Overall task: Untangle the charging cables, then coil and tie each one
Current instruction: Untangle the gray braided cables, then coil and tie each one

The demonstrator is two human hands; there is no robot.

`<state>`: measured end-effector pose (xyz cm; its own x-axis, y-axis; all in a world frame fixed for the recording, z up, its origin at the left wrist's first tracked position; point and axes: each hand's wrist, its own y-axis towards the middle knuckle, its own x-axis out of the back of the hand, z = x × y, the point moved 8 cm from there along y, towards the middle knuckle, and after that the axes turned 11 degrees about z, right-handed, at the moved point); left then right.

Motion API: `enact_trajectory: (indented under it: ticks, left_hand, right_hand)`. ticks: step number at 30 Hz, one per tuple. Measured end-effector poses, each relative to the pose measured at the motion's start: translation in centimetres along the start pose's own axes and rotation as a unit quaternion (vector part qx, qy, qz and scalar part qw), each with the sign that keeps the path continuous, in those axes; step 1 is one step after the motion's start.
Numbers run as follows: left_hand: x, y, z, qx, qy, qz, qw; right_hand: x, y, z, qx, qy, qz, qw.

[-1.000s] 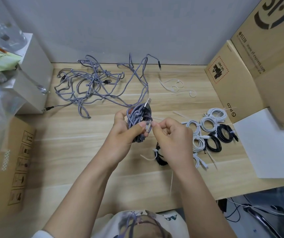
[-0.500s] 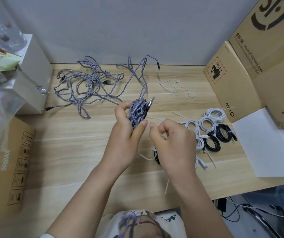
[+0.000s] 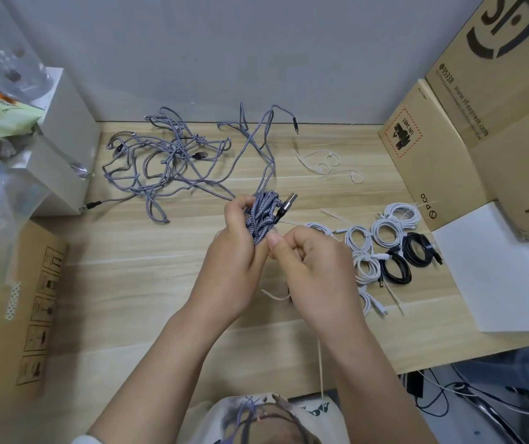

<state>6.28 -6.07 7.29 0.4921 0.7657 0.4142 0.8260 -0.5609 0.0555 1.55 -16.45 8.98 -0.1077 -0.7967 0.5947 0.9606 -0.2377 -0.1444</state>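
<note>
One braided cable coil (image 3: 261,217), soft, light, springy, held above the desk (image 3: 147,277) in my left hand (image 3: 234,267), right hand (image 3: 314,267) pinching beside it; best gripped mid-bundle.

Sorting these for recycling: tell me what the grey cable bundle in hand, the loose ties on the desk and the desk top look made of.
Grey cable bundle: braided fabric sheath, matte, woven fleck visible; metal-looking plug.
Loose ties: probably thin plastic, translucent white, springy loops.
Desk top: pale wood-grain surface, smooth; likely laminate, though real wood cannot be ruled out.
</note>
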Motion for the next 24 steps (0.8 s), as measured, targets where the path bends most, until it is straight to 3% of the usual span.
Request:
enact_trajectory:
  ticks: [6,10,17,20,24]
  left_hand:
    - [-1.1,0.0,0.3,-0.007,-0.050,0.062,0.997]
    - [-1.6,0.1,1.0,0.004,-0.184,0.118,0.976]
    - [-1.5,0.4,1.2,0.017,-0.340,0.115,0.933]
    - [-1.3,0.5,1.0,0.011,-0.337,0.111,0.935]
    - [-1.1,0.3,1.4,0.019,-0.287,0.099,0.953]
  right_hand:
    - [0.2,1.1,-1.4,0.002,0.081,0.031,0.996]
    - [0.1,1.5,-1.9,0.001,0.125,0.085,0.989]
    - [-0.4,1.5,-0.9,0.032,0.232,0.128,0.964]
    - [-0.5,1.5,-0.8,0.032,0.239,0.099,0.965]
    - [-1.2,1.5,-2.2,-0.038,0.269,0.095,0.958]
